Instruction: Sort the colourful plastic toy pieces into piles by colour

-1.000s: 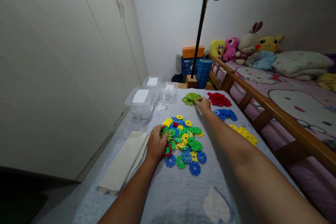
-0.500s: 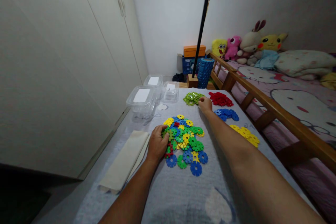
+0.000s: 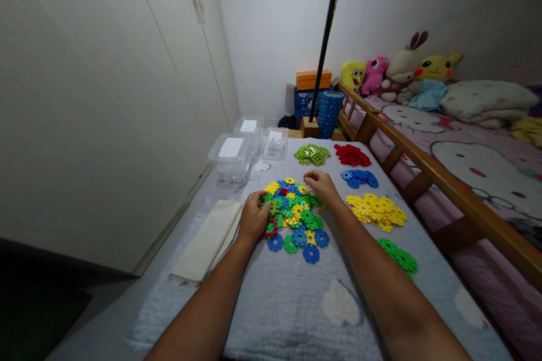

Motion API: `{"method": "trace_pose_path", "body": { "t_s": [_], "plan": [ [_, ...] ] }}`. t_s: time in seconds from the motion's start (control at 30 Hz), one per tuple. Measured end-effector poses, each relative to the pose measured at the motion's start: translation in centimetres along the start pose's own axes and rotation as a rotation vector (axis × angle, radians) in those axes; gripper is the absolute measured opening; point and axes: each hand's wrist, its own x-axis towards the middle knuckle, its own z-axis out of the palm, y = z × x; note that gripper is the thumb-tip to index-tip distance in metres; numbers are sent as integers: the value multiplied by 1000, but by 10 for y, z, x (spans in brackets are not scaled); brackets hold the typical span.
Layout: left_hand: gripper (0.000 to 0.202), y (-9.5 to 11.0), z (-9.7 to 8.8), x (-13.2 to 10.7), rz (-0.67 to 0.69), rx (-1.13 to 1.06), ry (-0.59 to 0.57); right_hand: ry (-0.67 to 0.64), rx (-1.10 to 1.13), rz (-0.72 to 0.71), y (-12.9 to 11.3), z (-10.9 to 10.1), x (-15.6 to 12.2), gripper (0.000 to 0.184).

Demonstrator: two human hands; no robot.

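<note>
A mixed pile of flat plastic interlocking discs [image 3: 297, 210], in yellow, blue, green and red, lies in the middle of the cloth-covered table. My left hand [image 3: 253, 217] is at the pile's left edge, with its thumb and fingers closed around a light green square interlocking piece [image 3: 273, 206]. A red square piece [image 3: 271, 229] lies just below that thumb. Over the pile's upper right edge is my right hand [image 3: 320, 185], fingers bent loosely and apart, with nothing visible in them.
Sorted piles lie beyond and to the right: light green [image 3: 312, 154], red [image 3: 352, 155], blue [image 3: 359, 178], yellow [image 3: 376, 210] and green [image 3: 399, 255]. Clear lidded boxes [image 3: 231, 152] stand at the back left. A folded cream cloth [image 3: 207, 240] lies left. A wooden bed rail [image 3: 419, 158] borders the right.
My right hand has come back from the light green pile to the mixed pile's upper edge. More of the yellow and green sorted piles shows. My left hand stays at the mixed pile.
</note>
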Motion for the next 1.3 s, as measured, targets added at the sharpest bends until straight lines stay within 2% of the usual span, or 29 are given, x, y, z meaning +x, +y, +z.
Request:
{"method": "trace_pose_path", "body": {
  "t_s": [0.1, 0.2, 0.3, 0.4, 0.6, 0.8, 0.93, 1.13, 1.23, 1.3],
  "plan": [
    [27, 0, -1, 0, -6, -21, 10, -133, -184, -145, -16, 13, -24, 19],
    [26, -1, -1, 1, -14, -43, 27, -184, -441, -280, -27, 27, -41, 29],
    [26, -3, 0, 1, -36, -74, 44, -233, -631, -329, -33, 37, -50, 34],
    [28, -5, 1, 1, -81, -139, 37, -262, -701, -342, -35, 41, -53, 32],
    [35, 2, -3, 2, -187, -269, 35, -234, -729, -314, -34, 40, -51, 22],
    [47, -3, -2, -2, -191, -272, -25, -185, -714, -280, -34, 40, -51, 17],
    [49, -10, 1, -2, -113, -220, -44, -180, -706, -274, -34, 42, -49, 23],
    [48, -9, 0, -1, -56, -158, -50, -120, -637, -300, -35, 44, -47, 16],
    [48, -8, -2, -2, -8, -120, -63, -33, -514, -321, -36, 35, -41, 15],
    [47, -7, -3, -2, 31, -76, -75, 17, -403, -293, -36, 21, -31, 14]
  ]
}}
